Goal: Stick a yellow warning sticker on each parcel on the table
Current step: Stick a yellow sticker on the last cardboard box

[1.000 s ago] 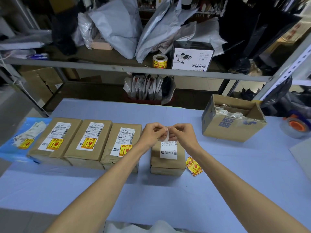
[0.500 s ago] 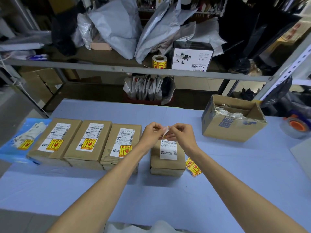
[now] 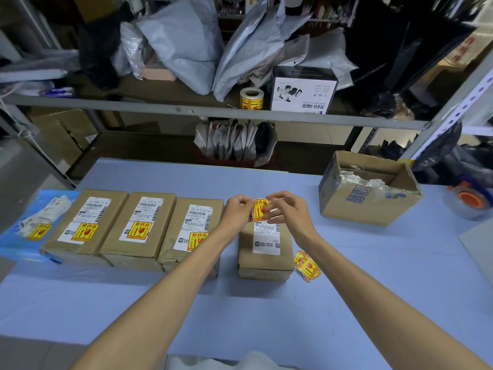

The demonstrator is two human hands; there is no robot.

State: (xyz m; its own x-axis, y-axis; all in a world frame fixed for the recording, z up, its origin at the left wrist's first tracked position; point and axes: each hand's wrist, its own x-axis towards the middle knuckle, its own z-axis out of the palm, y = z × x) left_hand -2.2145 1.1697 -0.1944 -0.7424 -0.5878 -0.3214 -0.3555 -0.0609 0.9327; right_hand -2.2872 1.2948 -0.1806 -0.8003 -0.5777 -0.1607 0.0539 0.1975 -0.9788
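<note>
Yellow rectangular paper warning sticker [image 3: 260,209] is hanging upright, pinched between the left hand [image 3: 238,210] and right hand [image 3: 289,210], while the small brown cardboard parcel [image 3: 262,263] is lying lengthwise just beneath both, equally near each.

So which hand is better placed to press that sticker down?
Right, probably: the right hand pinches the sticker directly above the unstickered parcel; the left hand holds only its left edge.

The left hand [image 3: 237,212] and right hand [image 3: 290,213] hide the yellow sticker's [image 3: 260,209] sides; the view's right edge crops the tape roll [image 3: 468,201].
</note>
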